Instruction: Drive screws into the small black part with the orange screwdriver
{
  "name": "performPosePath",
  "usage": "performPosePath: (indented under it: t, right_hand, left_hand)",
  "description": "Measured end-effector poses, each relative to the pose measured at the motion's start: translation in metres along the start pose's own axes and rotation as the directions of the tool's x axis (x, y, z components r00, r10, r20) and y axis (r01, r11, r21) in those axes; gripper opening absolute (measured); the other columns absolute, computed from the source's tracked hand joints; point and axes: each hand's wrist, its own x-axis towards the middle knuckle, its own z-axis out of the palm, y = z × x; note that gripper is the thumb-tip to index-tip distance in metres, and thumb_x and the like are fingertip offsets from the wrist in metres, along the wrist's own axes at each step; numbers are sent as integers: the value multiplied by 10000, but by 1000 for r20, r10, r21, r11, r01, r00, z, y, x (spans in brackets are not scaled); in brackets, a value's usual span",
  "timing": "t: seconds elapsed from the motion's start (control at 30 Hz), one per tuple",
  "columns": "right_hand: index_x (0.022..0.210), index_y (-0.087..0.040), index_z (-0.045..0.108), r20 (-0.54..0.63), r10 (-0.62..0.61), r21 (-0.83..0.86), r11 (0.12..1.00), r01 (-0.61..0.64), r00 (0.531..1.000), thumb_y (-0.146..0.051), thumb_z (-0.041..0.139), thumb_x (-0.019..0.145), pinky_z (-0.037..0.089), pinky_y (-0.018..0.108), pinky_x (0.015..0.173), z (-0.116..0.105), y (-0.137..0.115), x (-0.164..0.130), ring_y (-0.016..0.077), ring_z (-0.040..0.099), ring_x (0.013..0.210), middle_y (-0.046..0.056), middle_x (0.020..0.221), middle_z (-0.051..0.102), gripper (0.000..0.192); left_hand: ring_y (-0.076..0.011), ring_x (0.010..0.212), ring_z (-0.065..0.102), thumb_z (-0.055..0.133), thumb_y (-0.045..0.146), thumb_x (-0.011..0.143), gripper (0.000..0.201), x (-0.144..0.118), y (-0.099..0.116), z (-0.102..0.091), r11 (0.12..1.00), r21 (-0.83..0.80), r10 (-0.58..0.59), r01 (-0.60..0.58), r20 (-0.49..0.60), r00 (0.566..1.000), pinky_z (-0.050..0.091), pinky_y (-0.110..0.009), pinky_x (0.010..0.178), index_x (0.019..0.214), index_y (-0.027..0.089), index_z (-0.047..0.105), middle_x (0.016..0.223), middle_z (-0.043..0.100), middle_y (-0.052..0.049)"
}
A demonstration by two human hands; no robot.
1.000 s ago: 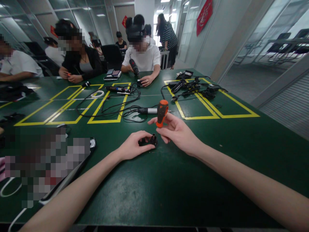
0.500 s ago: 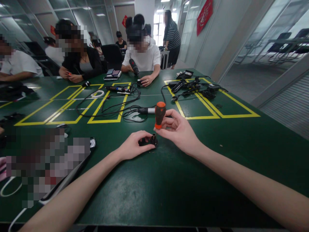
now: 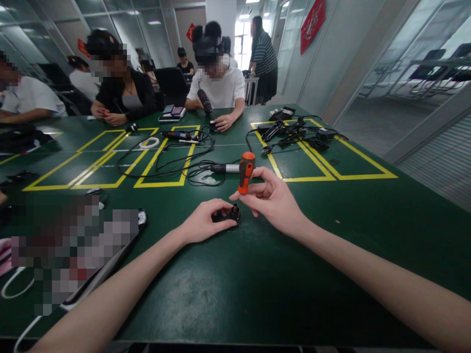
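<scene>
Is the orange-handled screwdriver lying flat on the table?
No, the right hand holds the orange-handled screwdriver upright above the small black part that the left hand steadies on the green table.

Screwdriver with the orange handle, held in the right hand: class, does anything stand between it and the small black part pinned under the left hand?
Nothing visible does. The screwdriver stands upright in the right hand, directly above the small black part, which the left hand steadies on the green table. The gap between them shows only the table.
</scene>
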Motion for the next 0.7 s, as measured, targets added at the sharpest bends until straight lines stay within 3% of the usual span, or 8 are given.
performPosePath:
  t: [0.2,0.47,0.7]
  right_hand:
    - [1029,-272,468,48,2,-8,1000,-2,999,-415,840,828,375,226,427,0,-3,-3,76,497,412,-45,796,741,446]
    - [1034,-267,456,88,32,46,998,-36,996,-343,820,837,381,204,387,2,-2,-1,50,458,384,-47,823,745,422]
    - [1068,-269,439,153,58,85,994,-71,986,-299,769,858,378,207,409,3,-3,-1,34,472,388,-20,952,770,392]
  left_hand:
    - [-168,813,643,784,412,894,301,0,0,1,1000,2,-2,2,-8,1000,532,-301,787,1093,188,750,939,730,-30]
    - [-187,876,666,774,421,894,304,0,1,0,1000,-15,-10,10,3,1000,533,-305,803,1080,182,755,956,737,-37]
    - [-168,812,633,775,407,896,290,0,1,0,1000,-3,2,-2,-3,1000,517,-300,791,1076,180,754,910,723,-20]
